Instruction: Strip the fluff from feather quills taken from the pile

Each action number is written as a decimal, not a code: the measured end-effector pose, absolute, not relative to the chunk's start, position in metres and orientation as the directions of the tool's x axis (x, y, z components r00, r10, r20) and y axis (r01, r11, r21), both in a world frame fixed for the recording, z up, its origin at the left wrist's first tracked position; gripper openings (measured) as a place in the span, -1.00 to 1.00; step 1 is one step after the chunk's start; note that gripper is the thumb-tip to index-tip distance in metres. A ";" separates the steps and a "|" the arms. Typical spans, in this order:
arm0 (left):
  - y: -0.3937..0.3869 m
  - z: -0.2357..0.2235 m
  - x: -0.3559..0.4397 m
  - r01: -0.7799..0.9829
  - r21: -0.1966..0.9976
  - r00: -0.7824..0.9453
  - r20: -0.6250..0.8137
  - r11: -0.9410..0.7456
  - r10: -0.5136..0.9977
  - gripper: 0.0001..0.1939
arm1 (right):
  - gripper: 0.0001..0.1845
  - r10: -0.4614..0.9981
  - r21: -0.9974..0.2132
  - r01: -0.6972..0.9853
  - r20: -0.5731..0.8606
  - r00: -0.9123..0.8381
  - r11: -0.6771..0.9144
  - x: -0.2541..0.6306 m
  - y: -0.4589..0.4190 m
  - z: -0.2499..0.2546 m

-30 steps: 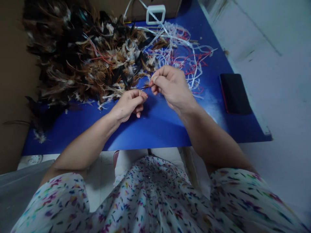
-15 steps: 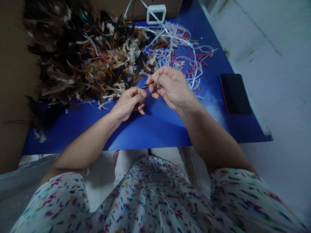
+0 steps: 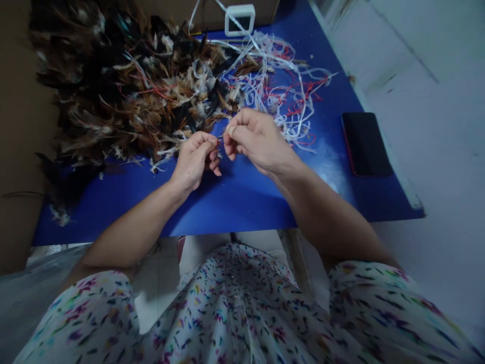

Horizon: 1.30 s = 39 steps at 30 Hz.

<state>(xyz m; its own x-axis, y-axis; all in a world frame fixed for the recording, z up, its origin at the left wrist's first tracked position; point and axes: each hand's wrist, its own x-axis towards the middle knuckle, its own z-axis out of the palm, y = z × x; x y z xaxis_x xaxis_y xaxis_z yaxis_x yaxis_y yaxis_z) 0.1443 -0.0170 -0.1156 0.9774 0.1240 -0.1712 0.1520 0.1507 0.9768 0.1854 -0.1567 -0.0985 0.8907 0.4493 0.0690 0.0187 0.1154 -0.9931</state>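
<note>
Close together above the table's middle, both hands are pinched, their fingertips nearly touching. My left hand (image 3: 197,157) holds a thin red string between thumb and forefinger; only a speck of it shows at the tips. My right hand (image 3: 254,137) pinches the same fine strand, which is mostly hidden by the fingers. Just beyond the left hand lies a large heap of brown, black and white feathers (image 3: 147,114). Behind the right hand spreads a tangle of white ribbons and red strings (image 3: 282,86).
The blue tabletop (image 3: 242,207) ends close to my body. A dark phone (image 3: 367,144) lies near its right edge, beside a pale wall. At the back, a small white-framed device (image 3: 240,21) stands against a cardboard box (image 3: 166,9). Brown board (image 3: 18,116) rises at the left.
Both hands have shifted slightly left, the right one more, closing the gap between them. The red strand that hung between the fingertips a second ago is now barely visible.
</note>
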 end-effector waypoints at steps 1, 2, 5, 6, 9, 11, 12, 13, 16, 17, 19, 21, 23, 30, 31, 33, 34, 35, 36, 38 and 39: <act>-0.014 -0.116 0.147 0.146 0.977 0.974 -0.169 0.152 0.151 -0.85 | -0.71 0.441 -0.994 0.030 0.076 0.894 0.109 0.187 -0.158 -0.098; -0.011 -0.116 0.149 0.135 0.978 0.969 -0.163 0.156 0.184 -0.84 | -0.72 0.426 -0.994 0.043 0.084 0.901 0.105 0.189 -0.160 -0.098; -0.003 -0.115 0.155 0.078 0.982 0.954 -0.124 0.173 0.274 -0.77 | -0.77 0.327 -0.990 0.103 0.131 0.936 0.100 0.197 -0.168 -0.094; -0.002 -0.115 0.156 0.060 0.984 0.957 -0.105 0.168 0.269 -0.81 | -0.78 0.290 -0.988 0.126 0.148 0.946 0.091 0.200 -0.171 -0.093; -0.002 -0.116 0.154 0.056 0.993 0.976 -0.076 0.103 0.203 -0.83 | -0.81 0.274 -0.983 0.178 0.185 0.944 0.051 0.202 -0.176 -0.090; -0.004 -0.118 0.152 0.036 0.998 0.982 -0.044 0.047 0.184 -0.83 | -0.80 0.386 -0.975 0.222 0.211 0.898 0.015 0.199 -0.176 -0.091; -0.004 -0.119 0.152 0.025 0.999 0.983 -0.029 0.026 0.181 -0.82 | -0.77 0.453 -0.965 0.263 0.232 0.861 -0.007 0.197 -0.175 -0.092; -0.004 -0.120 0.151 0.019 1.000 0.984 -0.021 0.012 0.175 -0.82 | -0.73 0.511 -0.948 0.316 0.255 0.821 -0.034 0.194 -0.174 -0.095; -0.004 -0.123 0.151 0.043 0.999 0.992 -0.043 0.003 0.121 -0.82 | -0.84 0.551 -0.873 0.470 0.331 0.766 -0.128 0.191 -0.170 -0.103; -0.004 -0.123 0.151 0.054 0.999 0.993 -0.054 0.003 0.100 -0.81 | -0.91 0.540 -0.853 0.498 0.348 0.767 -0.157 0.192 -0.169 -0.106; -0.003 -0.123 0.150 0.071 0.997 0.995 -0.071 0.004 0.068 -0.79 | -0.94 0.520 -0.826 0.524 0.360 0.775 -0.208 0.193 -0.169 -0.108; -0.002 -0.122 0.150 0.083 0.997 0.995 -0.083 0.005 0.046 -0.78 | -0.92 0.503 -0.804 0.535 0.360 0.785 -0.259 0.194 -0.171 -0.107; 0.001 -0.121 0.150 0.094 0.995 0.995 -0.095 0.013 0.032 -0.78 | -0.91 0.474 -0.777 0.538 0.357 0.805 -0.327 0.196 -0.172 -0.105; 0.010 -0.127 0.159 0.003 0.997 0.993 0.007 -0.082 0.114 -0.86 | -0.83 0.301 -0.699 0.448 0.333 0.894 -0.557 0.213 -0.187 -0.094; 0.012 -0.129 0.160 -0.047 0.985 0.989 0.069 -0.168 0.130 -0.89 | -0.82 0.276 -0.668 0.420 0.316 0.908 -0.615 0.217 -0.191 -0.093; 0.015 -0.134 0.162 -0.155 0.903 0.970 0.215 -0.399 0.109 -0.93 | -0.81 0.255 -0.551 0.372 0.278 0.926 -0.747 0.222 -0.200 -0.092; 0.017 -0.136 0.162 -0.203 0.831 0.959 0.275 -0.517 0.067 -0.93 | -0.78 0.247 -0.493 0.346 0.256 0.935 -0.799 0.224 -0.204 -0.092; 0.019 -0.140 0.163 -0.241 0.750 0.949 0.314 -0.617 0.011 -0.91 | -0.72 0.233 -0.448 0.320 0.240 0.942 -0.835 0.225 -0.207 -0.093; 0.021 -0.143 0.163 -0.271 0.670 0.942 0.333 -0.691 -0.045 -0.89 | -0.63 0.210 -0.417 0.291 0.229 0.950 -0.861 0.226 -0.209 -0.093; 0.025 -0.149 0.164 -0.316 0.546 0.931 0.336 -0.776 -0.144 -0.87 | -0.53 0.152 -0.397 0.235 0.228 0.962 -0.887 0.226 -0.211 -0.092; 0.027 -0.152 0.165 -0.333 0.503 0.926 0.336 -0.798 -0.175 -0.87 | -0.54 0.119 -0.410 0.212 0.240 0.964 -0.887 0.225 -0.212 -0.091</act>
<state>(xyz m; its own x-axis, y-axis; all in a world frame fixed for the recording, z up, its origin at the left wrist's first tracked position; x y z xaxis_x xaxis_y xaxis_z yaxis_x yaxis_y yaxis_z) 0.1646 0.0273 -0.1518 0.9257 -0.1746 0.3356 -0.3328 -0.7976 0.5030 0.2252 -0.2118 -0.0912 0.9635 0.1190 0.2398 0.2116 -0.8874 -0.4095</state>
